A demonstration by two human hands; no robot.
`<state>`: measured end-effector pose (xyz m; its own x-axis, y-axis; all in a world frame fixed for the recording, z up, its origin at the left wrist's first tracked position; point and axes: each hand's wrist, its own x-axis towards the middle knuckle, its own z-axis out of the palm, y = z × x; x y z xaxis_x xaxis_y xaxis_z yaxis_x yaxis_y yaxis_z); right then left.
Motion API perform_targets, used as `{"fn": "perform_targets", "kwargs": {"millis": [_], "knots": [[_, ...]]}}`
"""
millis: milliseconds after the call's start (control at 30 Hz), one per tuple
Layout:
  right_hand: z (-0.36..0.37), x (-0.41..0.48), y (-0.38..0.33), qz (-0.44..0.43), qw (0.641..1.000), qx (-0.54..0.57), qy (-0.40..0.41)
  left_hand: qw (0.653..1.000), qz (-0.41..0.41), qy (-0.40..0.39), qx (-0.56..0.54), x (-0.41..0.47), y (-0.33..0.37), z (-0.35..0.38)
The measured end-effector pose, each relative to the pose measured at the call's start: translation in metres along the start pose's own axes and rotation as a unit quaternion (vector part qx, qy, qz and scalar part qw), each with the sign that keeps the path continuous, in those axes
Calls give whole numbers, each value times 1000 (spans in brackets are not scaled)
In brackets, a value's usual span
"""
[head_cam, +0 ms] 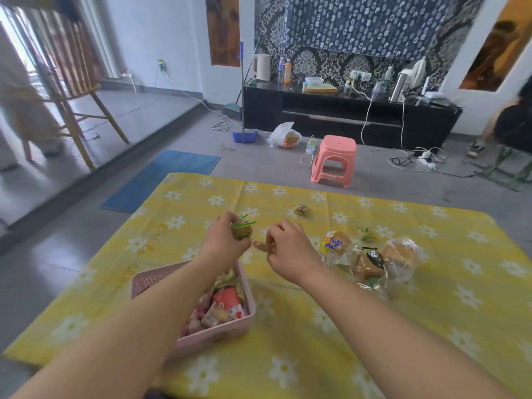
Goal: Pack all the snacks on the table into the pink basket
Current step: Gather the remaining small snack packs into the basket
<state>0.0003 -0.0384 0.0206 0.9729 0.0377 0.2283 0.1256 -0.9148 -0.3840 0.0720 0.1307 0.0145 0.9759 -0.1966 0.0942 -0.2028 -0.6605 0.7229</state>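
Left hand (227, 240) pinches a green-edged snack (242, 229), right hand (288, 243) pinches a small packet (260, 245), both just beyond the pink basket (201, 335). Risk: loose pinches drop them short; buns (371, 262) far right get missed.

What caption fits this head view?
Both hands hold small snacks beyond the part-filled pink basket; wrapped buns wait on the cloth.

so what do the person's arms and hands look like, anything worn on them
Both arms are bare all the way up, with no sleeves in view. The left hand and right hand carry no gloves, and no watch, bracelet or ring shows on either. No markings are visible on the forearms. Nails are too small to make out.
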Motion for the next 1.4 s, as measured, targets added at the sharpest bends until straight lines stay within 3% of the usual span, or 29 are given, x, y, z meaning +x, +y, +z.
{"fn": "perform_targets", "kwargs": {"millis": [367,533,700,733,867,1000,1067,1133,1267,1400], "knots": [[36,-15,-95,-49,996,17,-70,995,-65,24,77,-62,-80,-88],[57,-16,-120,-49,991,21,-120,987,-69,-31,142,-70,-103,-101],[66,-13,-124,-37,996,51,-62,995,-71,-5,70,-80,-111,-105],[67,-11,-123,-31,995,56,-75,996,-54,-16,64,-82,-111,-106],[70,-8,-118,-42,962,-46,-265,987,-13,-116,114,-89,-104,-107],[72,-8,-106,-8,977,-67,-200,989,-10,-75,127,-94,-104,-102],[72,-8,-102,5,981,-68,-184,972,-25,-121,202,-97,-103,-100],[72,-8,-103,-3,979,-46,-196,950,-10,-166,263,-98,-105,-95],[71,-13,-111,-44,943,-3,-328,976,-17,-137,168,-96,-107,-94],[73,-13,-112,-50,965,-17,-259,961,-46,-107,251,-93,-115,-95]]}}
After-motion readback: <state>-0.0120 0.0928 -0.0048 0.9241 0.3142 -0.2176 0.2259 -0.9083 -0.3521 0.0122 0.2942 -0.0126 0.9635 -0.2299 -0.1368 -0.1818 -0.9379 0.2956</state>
